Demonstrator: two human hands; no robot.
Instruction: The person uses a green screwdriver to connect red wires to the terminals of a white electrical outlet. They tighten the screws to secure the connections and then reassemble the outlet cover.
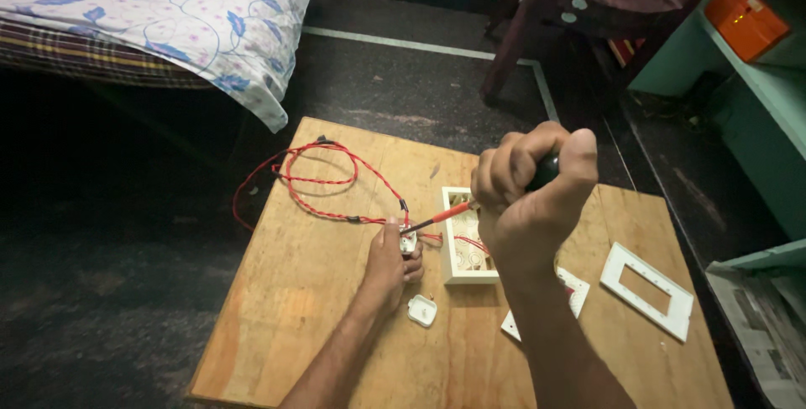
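Observation:
My right hand (531, 192) is closed around the black handle of a screwdriver (443, 214) with a red shaft, whose tip points down-left at a small white plug part (408, 243). My left hand (389, 264) pinches that plug part against the wooden board (311, 291). A twisted red wire (323, 180) runs from the plug part and loops over the board's far left. A white open switch box (461, 245) lies just right of my left hand, partly hidden by my right hand.
A small white plug cover (422, 310) lies near my left wrist. A white frame plate (647, 289) and another white plate (571, 293) lie on the right of the board. A bed with a floral sheet (168, 6) stands at far left, green shelves (756, 81) at right.

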